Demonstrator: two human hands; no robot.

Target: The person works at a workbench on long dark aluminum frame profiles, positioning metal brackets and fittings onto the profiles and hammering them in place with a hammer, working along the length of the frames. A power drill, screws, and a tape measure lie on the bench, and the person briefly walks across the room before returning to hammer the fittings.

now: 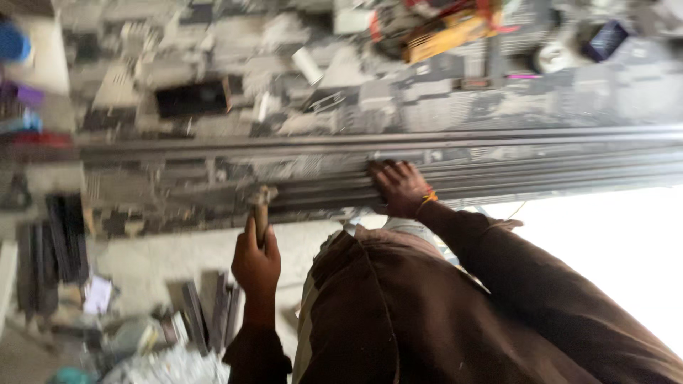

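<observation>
A wooden-handled hammer with a small metal head is held up against the edge of a cluttered grey desk.

The left hand is wrapped tight round the hammer's handle, its head just at the front edge of the desk, beside a bundle of long dark metal bars that runs along that edge. The right hand lies flat on the bars with its fingers spread, gripping nothing, an orange band at the wrist. Both arms wear dark brown sleeves. Farther back on the desk sit a black rectangular box and a yellow-orange tool, blurred. Below, on the floor, short dark metal strips lie among scraps.
</observation>
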